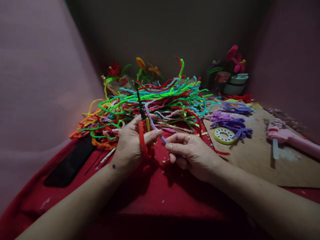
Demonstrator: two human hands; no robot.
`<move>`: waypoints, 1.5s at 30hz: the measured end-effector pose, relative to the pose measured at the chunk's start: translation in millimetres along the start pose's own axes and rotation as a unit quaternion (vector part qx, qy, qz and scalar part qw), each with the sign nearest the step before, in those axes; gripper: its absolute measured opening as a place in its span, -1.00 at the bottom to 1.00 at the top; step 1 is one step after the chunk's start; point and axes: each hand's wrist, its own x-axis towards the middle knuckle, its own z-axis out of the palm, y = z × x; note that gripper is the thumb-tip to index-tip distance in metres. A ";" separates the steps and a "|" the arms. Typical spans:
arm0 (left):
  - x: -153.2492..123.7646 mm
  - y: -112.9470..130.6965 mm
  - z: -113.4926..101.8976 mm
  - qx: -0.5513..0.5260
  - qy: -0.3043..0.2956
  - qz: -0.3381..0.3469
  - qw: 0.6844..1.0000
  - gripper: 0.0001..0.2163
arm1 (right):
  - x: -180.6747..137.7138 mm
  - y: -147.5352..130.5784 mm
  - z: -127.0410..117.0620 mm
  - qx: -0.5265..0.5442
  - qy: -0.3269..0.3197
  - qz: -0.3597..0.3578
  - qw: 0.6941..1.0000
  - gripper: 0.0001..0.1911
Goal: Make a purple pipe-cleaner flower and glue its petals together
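My left hand [132,143] is closed around red-handled scissors [144,141], their dark blades pointing up and away from me. Its thumb also presses on a light purple pipe cleaner [150,120], which rises past the blades toward the pile. The lower end of that pipe cleaner is pinched between the thumb and fingers of my right hand [188,150]. Both hands are close together above the red cloth [160,196]. Just beyond them lies a big tangled heap of pipe cleaners [160,96] in green, red, orange, blue and other colours.
On the left lies a black phone [70,163]. A brown board [260,163] on the right bears purple pipe cleaner bundles [232,125], a ribbon spool [223,135] and a pink glue gun [282,131]. Behind are pipe cleaner flowers [237,61] and a pale jar [235,85].
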 end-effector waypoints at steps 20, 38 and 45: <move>-1.6 -2.2 -1.5 -0.055 -0.082 -0.082 0.992 -0.62 | 0.2 -0.1 -2.4 -0.018 -0.042 -0.021 0.999 -0.75; 10.3 -12.7 -30.8 0.456 -0.141 0.253 0.841 -0.75 | 0.7 -13.2 -14.3 -0.025 0.077 -0.080 0.993 -0.81; 14.7 -19.1 -34.8 0.558 -0.183 0.286 0.757 -0.64 | 3.3 -15.7 -19.8 -0.028 0.091 -0.109 0.989 -0.84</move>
